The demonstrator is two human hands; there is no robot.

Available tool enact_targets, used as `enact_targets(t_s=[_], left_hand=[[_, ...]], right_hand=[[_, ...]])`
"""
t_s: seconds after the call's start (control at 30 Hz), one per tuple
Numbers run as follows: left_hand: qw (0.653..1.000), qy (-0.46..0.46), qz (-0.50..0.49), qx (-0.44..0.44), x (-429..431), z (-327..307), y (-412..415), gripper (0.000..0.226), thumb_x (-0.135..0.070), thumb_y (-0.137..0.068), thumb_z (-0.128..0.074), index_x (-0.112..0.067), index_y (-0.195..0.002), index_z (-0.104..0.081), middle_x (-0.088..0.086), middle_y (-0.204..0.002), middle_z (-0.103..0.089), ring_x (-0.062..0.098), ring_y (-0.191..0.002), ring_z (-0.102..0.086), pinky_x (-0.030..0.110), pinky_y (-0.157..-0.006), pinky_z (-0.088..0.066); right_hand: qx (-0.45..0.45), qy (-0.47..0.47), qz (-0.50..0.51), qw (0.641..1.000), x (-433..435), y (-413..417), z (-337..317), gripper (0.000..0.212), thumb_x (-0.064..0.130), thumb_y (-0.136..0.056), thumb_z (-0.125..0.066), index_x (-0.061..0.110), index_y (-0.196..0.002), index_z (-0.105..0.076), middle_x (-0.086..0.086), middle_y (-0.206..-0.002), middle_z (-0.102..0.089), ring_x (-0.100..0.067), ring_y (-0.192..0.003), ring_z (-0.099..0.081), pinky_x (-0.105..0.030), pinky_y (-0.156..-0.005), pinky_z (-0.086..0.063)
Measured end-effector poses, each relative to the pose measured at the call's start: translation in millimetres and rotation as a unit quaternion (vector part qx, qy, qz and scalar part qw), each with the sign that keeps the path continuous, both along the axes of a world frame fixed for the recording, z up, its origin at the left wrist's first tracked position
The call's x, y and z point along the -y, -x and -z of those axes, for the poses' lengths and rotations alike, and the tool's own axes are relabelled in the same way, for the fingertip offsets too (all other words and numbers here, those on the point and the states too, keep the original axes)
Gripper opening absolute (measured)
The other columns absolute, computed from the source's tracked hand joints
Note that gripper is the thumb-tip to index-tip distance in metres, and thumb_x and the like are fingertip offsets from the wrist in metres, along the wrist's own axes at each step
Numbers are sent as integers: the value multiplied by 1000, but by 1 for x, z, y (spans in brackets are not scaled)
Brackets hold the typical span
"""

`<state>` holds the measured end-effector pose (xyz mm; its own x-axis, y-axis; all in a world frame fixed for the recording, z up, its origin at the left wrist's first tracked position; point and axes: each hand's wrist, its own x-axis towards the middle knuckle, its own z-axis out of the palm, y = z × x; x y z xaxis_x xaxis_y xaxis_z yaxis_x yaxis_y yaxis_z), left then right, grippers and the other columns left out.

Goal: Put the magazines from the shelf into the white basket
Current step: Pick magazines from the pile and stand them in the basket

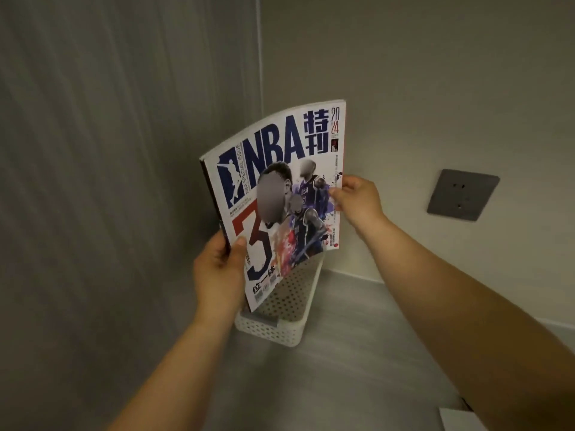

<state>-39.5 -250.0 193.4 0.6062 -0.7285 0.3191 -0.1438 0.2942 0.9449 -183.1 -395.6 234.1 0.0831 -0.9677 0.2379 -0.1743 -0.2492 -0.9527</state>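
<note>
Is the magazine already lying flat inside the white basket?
No, the left hand and the right hand hold the magazine upright over the white basket.

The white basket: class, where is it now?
In the head view the white basket sits low at centre on the grey surface, near the wall corner, right under the lower corner of the magazine.

You have a grey, grained surface (342, 384) filling the lower middle and lower right of the frame. Just below centre, at its far end, a white perforated basket (273, 332) stands upright on it. At the bottom right edge lies a pale flat thing (457, 419), cut off and unidentifiable.
</note>
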Motion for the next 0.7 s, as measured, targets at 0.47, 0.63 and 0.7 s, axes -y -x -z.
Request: enact_targets(t_s=[0.47,0.63,0.7], left_hand=[[990,-141,-32,3,37,88,-21,24,-3,-86,-51,-22,-90,-64,4,-91,-66,23,-87,-62,33,-82,-46],[981,-170,-55,76,36,99,-26,25,-2,-84,-52,-13,-104,-62,6,-97,-62,16,-81,-61,29,-72,-49],[977,-168,-95,94,34,101,-25,26,1,-82,-54,-11,-103,-62,9,-99,-58,9,-76,-57,35,-75,-51]], right_hand=[[19,-165,-11,986,64,-65,109,16,-2,-84,-51,0,-96,-62,-25,-105,-65,-40,-96,-62,-53,-90,-49],[2,-177,9,984,70,-72,125,26,6,-83,-53,24,-65,-58,-19,-95,-70,-39,-92,-64,-57,-89,-47],[4,-181,9,984,72,-75,128,28,8,-83,-52,27,-62,-57,-12,-87,-70,-35,-91,-65,-54,-90,-48]])
